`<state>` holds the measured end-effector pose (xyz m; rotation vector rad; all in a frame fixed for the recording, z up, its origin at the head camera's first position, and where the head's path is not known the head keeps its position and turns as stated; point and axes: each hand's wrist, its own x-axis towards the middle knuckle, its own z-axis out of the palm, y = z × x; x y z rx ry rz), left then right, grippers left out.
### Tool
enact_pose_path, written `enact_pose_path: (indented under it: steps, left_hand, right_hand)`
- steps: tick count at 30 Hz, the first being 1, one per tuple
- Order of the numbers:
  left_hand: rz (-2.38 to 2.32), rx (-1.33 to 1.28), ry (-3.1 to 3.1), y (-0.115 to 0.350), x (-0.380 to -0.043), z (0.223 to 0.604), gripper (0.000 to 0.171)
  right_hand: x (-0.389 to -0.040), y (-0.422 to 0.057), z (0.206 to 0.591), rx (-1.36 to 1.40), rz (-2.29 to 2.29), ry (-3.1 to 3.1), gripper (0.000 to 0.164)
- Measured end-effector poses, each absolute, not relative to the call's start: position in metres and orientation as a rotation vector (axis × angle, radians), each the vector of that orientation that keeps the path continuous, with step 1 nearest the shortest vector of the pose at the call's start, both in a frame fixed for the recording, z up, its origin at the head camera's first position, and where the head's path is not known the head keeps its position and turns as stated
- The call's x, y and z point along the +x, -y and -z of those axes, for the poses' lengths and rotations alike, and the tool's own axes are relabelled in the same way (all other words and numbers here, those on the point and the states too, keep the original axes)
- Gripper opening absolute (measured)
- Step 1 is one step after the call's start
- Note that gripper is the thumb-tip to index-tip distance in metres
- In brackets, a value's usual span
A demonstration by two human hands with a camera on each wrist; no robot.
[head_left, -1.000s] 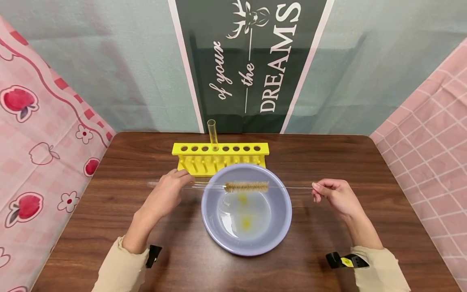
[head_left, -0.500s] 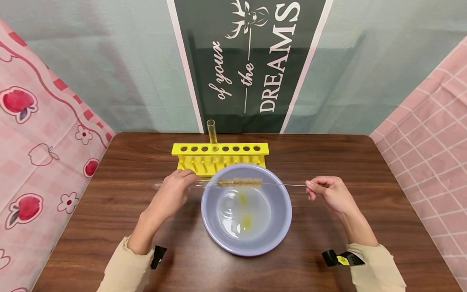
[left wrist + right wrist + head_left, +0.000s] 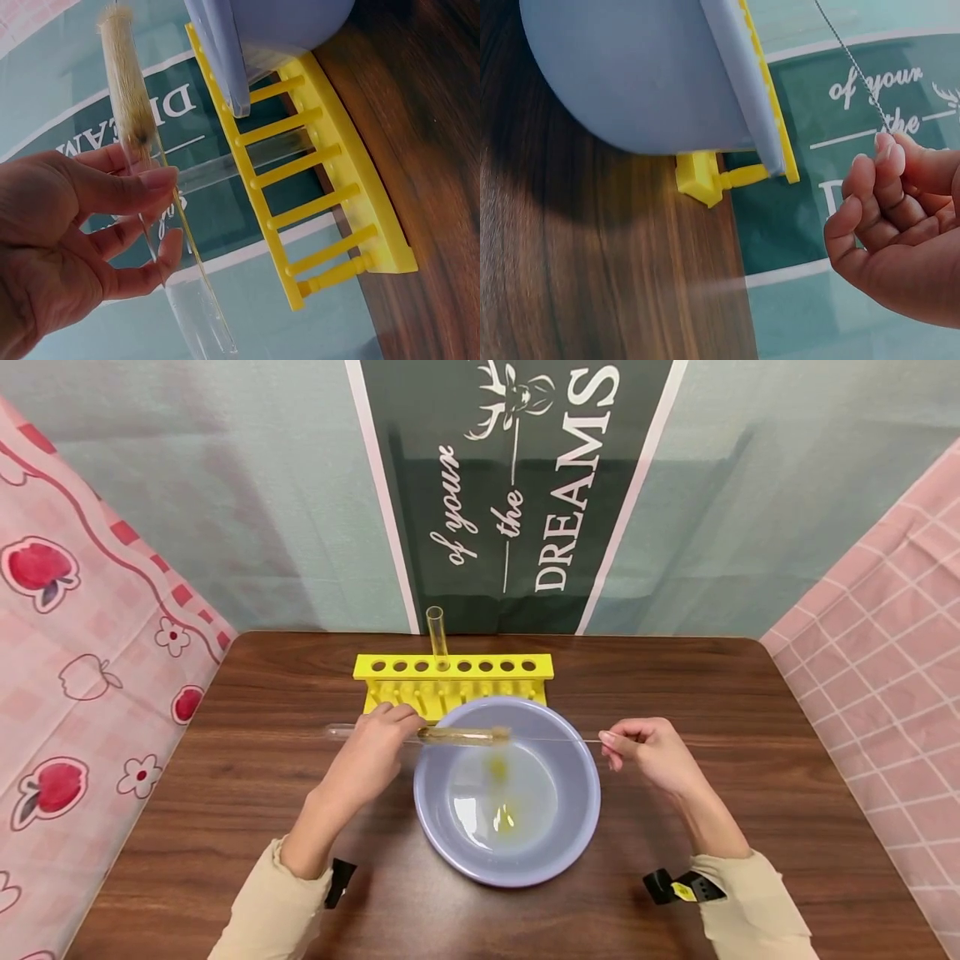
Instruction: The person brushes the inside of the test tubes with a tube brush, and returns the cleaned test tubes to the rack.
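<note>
Grey-green cloth with a dark lettered panel (image 3: 480,527) behind; wood-grain counter (image 3: 390,910) below, pink patterned cloths to either side. Key relation: the clear test tube (image 3: 341,732) and the brush wire (image 3: 551,740) share nearly one line, long axis left to right across the far half of the lilac basin (image 3: 581,802). Tube's closed end points left, mouth faces right, towards the right hand (image 3: 648,752). The brush head (image 3: 461,737) sits mostly inside the tube, a little bristle showing at the mouth; its dark tip lies close by the left hand (image 3: 373,752), much the nearer of the two. Left hand grips the tube partway along, thumb against fingers, the closed end jutting out beyond it. Right hand pinches the twisted wire near its end between thumb and fingertip, other fingers loosely bent; it stands just beyond the basin's right side. So tube and brush lie between and through the hands, held above the counter, mouth over the basin. Cloudy liquid with yellowish patches in the basin. Yellow rack (image 3: 453,676) directly behind, one upright tube (image 3: 437,635) standing in it.
</note>
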<state>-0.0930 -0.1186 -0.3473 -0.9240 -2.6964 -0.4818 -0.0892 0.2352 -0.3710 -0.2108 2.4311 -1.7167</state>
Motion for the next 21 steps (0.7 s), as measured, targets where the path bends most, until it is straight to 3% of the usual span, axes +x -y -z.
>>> enact_pose_path:
  steps: [4,11,21]
  left_hand:
    - [0.47,-0.928,2.701,0.114,-0.091,0.345,0.047]
    - [0.424,-0.936,2.711,0.099,-0.088,0.348,0.027]
    - [0.396,-1.013,2.688,0.084,-0.089,0.345,0.026]
  right_hand:
    - [-0.09,-0.227,0.369,-0.196,1.677,-2.452,0.022]
    - [-0.093,-0.196,0.365,-0.181,1.634,-2.427,0.021]
    - [-0.095,-0.171,0.363,-0.276,1.592,-2.436,0.021]
